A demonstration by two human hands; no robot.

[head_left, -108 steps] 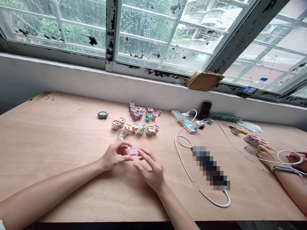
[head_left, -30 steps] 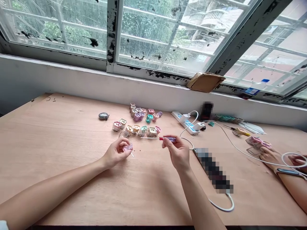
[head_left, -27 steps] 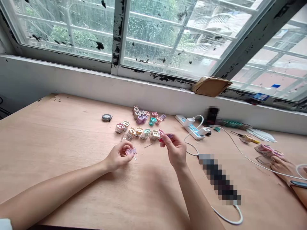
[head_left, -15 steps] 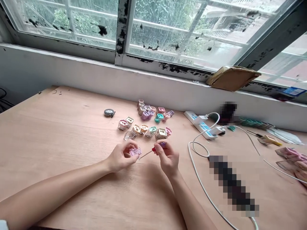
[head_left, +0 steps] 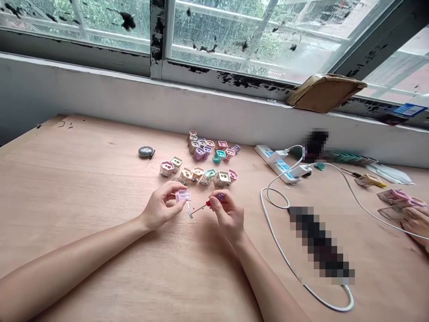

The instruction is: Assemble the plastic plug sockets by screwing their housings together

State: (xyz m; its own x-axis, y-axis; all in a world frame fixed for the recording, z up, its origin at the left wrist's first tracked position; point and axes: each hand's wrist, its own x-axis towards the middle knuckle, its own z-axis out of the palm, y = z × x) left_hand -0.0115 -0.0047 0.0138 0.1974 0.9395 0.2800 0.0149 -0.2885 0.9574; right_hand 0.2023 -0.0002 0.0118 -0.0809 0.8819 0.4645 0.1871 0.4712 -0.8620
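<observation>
A pink-purple plastic pencil sharpener part (head_left: 183,195) is pinched between the thumb and fingers of my left hand (head_left: 164,205). My right hand (head_left: 229,213) is closed round the red and purple handle of a screwdriver (head_left: 200,209), its shaft pointing left. At the screwdriver's tip, just below the sharpener, is a small flat metal piece (head_left: 190,215), which looks like a blade. Small dark specks, perhaps screws, show near the shaft. Behind my hands stand several two-hole pencil sharpeners with clear bodies, among them a cream one (head_left: 223,179) and a teal one (head_left: 209,175).
Further back is another cluster of sharpeners (head_left: 200,153), with a dark oval object (head_left: 146,152) to its left. A power strip (head_left: 277,164) with white cables (head_left: 268,219) lies at the right. Another person's hand (head_left: 417,223) is beside pink sharpeners (head_left: 395,197) at the far right.
The small metal piece now shows apart from the sharpener, at the screwdriver's tip. My left hand has tilted the sharpener. The whole view has shifted slightly.
</observation>
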